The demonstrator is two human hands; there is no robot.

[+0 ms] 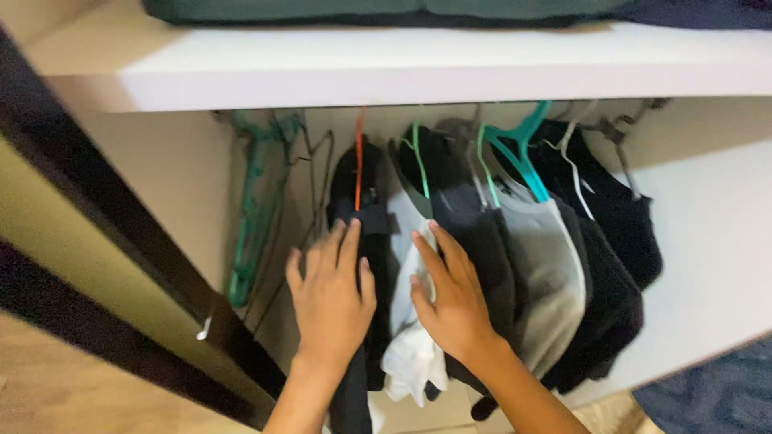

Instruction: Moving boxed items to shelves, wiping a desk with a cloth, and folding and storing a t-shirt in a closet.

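Inside a wardrobe, several garments hang on hangers under a white shelf point(386, 68). My left hand point(330, 297) lies flat, fingers spread, on a black garment point(362, 201) that hangs from an orange hanger point(359, 161). My right hand point(454, 297) presses against a dark navy garment point(470, 225) on a green hanger point(416, 165), its fingers beside a white garment point(412, 354) between the two. Neither hand visibly grips anything. Further right hang a grey garment point(547, 265) on a teal hanger point(523, 153) and black garments point(611, 233).
Empty teal hangers point(253, 201) and wire hangers hang at the left of the rail. A dark door edge point(121, 233) runs diagonally at the left. Folded dark cloth point(386, 10) lies on top of the shelf. The white wardrobe side wall point(708, 241) is at the right.
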